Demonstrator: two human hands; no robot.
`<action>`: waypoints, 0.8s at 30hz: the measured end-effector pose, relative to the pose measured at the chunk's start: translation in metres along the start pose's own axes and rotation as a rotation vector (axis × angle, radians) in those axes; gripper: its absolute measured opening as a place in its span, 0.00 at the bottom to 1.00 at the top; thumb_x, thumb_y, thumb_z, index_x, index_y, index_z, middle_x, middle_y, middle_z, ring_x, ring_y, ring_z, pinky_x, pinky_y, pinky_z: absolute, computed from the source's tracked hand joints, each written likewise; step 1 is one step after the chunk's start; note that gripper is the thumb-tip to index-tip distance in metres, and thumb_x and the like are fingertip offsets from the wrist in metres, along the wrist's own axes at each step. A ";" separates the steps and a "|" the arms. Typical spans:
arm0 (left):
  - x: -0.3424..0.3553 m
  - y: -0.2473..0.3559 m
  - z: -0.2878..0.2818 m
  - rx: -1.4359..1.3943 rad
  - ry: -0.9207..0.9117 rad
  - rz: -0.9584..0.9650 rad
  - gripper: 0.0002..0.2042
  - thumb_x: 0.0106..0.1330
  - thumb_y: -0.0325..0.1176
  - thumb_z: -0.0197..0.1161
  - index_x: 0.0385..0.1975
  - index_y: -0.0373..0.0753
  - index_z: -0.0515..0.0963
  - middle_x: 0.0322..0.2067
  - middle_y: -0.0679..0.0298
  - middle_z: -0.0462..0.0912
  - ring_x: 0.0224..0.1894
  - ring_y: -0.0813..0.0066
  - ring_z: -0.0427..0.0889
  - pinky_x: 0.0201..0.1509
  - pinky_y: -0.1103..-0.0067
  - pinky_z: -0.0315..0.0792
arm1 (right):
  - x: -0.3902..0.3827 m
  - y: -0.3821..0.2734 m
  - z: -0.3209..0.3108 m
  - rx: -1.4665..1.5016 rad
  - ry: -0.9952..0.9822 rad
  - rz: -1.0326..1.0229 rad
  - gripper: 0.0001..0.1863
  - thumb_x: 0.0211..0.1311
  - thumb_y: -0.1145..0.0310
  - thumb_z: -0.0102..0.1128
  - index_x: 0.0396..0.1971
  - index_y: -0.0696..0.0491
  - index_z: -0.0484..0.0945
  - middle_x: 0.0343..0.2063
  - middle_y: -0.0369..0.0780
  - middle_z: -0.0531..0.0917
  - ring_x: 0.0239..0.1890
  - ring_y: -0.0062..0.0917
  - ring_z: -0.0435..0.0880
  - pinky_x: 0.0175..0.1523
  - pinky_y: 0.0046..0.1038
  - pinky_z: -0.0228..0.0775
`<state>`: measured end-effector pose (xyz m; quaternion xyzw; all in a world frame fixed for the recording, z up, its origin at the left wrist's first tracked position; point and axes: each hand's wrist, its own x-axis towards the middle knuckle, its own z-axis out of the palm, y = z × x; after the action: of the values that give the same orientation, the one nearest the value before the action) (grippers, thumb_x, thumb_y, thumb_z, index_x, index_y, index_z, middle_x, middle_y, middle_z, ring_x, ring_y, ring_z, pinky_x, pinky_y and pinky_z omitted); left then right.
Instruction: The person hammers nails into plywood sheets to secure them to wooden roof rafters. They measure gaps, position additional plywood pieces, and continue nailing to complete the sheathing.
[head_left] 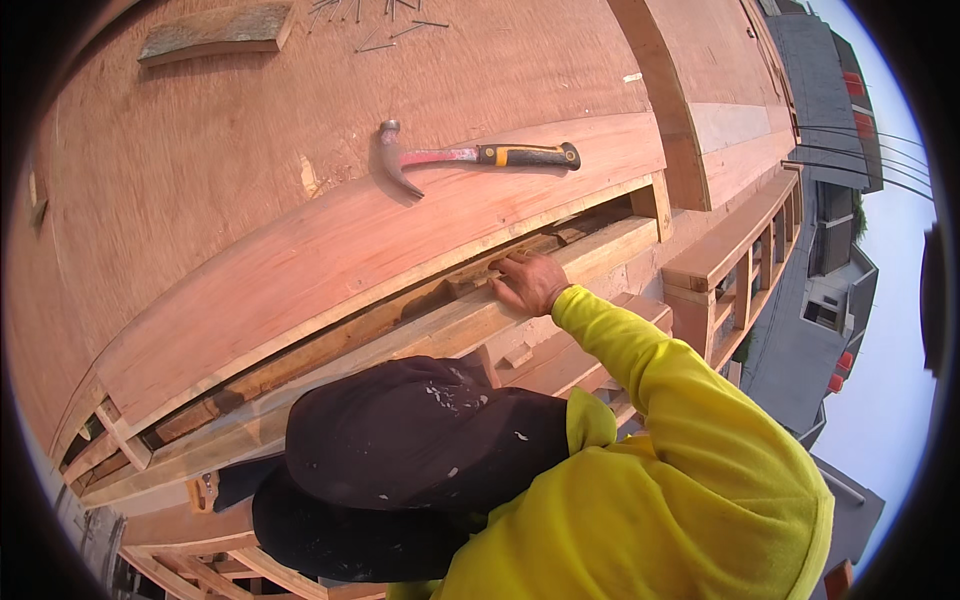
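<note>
My right hand (530,283), at the end of a yellow sleeve, rests on a long pale wooden beam (610,247). Its fingers curl over the beam's edge toward a narrow slot, with the thumb on the near side; the fingertips are partly hidden. Beyond the slot lies a curved plywood panel (330,250). On that panel rests a claw hammer (450,155) with a black and yellow grip, its head to the left, apart from my hand. My left hand is out of the picture.
Loose nails (375,25) and a short wood offcut (215,35) lie on the plywood sheet (480,70) at the far side. My bent knees in dark, paint-spotted trousers (400,440) are beside the beam. Open wooden framing (745,275) stands at right, with buildings (820,290) beyond.
</note>
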<state>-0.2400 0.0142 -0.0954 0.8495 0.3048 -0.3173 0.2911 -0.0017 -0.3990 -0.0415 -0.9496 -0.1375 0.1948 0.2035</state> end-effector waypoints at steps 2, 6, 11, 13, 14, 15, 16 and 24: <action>-0.005 -0.009 -0.010 -0.001 -0.041 -0.012 0.23 0.65 0.41 0.59 0.54 0.31 0.75 0.46 0.49 0.80 0.48 0.53 0.81 0.53 0.66 0.74 | 0.001 0.001 0.000 -0.001 0.021 -0.012 0.19 0.62 0.53 0.57 0.42 0.52 0.82 0.33 0.47 0.85 0.33 0.45 0.85 0.41 0.42 0.78; -0.024 -0.034 -0.047 -0.008 -0.090 -0.022 0.22 0.65 0.41 0.58 0.54 0.31 0.75 0.45 0.48 0.81 0.47 0.53 0.82 0.53 0.66 0.75 | 0.009 -0.011 -0.011 -0.046 -0.124 0.058 0.19 0.62 0.53 0.55 0.43 0.51 0.82 0.40 0.48 0.84 0.43 0.44 0.84 0.49 0.42 0.76; -0.072 -0.062 -0.130 -0.003 -0.107 -0.029 0.21 0.66 0.40 0.58 0.53 0.31 0.76 0.43 0.48 0.83 0.45 0.53 0.83 0.52 0.67 0.75 | 0.017 -0.045 -0.024 -0.231 -0.354 0.327 0.20 0.62 0.57 0.55 0.49 0.52 0.81 0.47 0.47 0.83 0.53 0.47 0.79 0.59 0.42 0.71; -0.102 -0.072 -0.170 -0.005 -0.104 -0.028 0.21 0.66 0.40 0.58 0.52 0.30 0.77 0.42 0.48 0.83 0.45 0.53 0.83 0.52 0.67 0.75 | 0.024 -0.081 -0.040 -0.126 -0.250 0.341 0.21 0.62 0.59 0.55 0.52 0.52 0.80 0.49 0.48 0.82 0.52 0.47 0.80 0.58 0.42 0.72; -0.115 -0.075 -0.189 -0.006 -0.098 -0.020 0.21 0.66 0.40 0.58 0.52 0.30 0.77 0.42 0.48 0.84 0.44 0.53 0.83 0.52 0.67 0.75 | 0.023 -0.107 -0.054 0.119 -0.260 0.452 0.22 0.63 0.60 0.57 0.55 0.53 0.77 0.49 0.50 0.83 0.50 0.48 0.81 0.58 0.43 0.73; -0.128 -0.080 -0.209 -0.010 -0.094 -0.005 0.21 0.66 0.39 0.58 0.52 0.30 0.77 0.42 0.48 0.84 0.44 0.53 0.83 0.52 0.67 0.75 | 0.009 -0.123 -0.063 0.205 -0.220 0.476 0.22 0.64 0.59 0.56 0.55 0.54 0.77 0.49 0.50 0.83 0.50 0.48 0.82 0.58 0.43 0.73; -0.137 -0.083 -0.235 0.000 -0.104 0.026 0.20 0.66 0.39 0.58 0.52 0.30 0.77 0.41 0.48 0.84 0.44 0.53 0.84 0.52 0.67 0.75 | -0.014 -0.138 -0.070 0.298 -0.174 0.517 0.22 0.64 0.59 0.56 0.55 0.54 0.77 0.48 0.50 0.83 0.49 0.48 0.82 0.58 0.43 0.73; -0.204 -0.064 -0.386 0.098 -0.156 0.062 0.25 0.64 0.44 0.56 0.54 0.30 0.78 0.32 0.53 0.83 0.28 0.67 0.80 0.33 0.73 0.73 | -0.233 -0.235 -0.202 0.554 -0.186 0.908 0.22 0.68 0.58 0.52 0.52 0.58 0.78 0.46 0.53 0.84 0.52 0.47 0.82 0.59 0.40 0.71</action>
<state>-0.2706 0.2528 0.2741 0.8445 0.2391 -0.3878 0.2816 -0.1652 -0.3388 0.3054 -0.8031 0.3258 0.3754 0.3286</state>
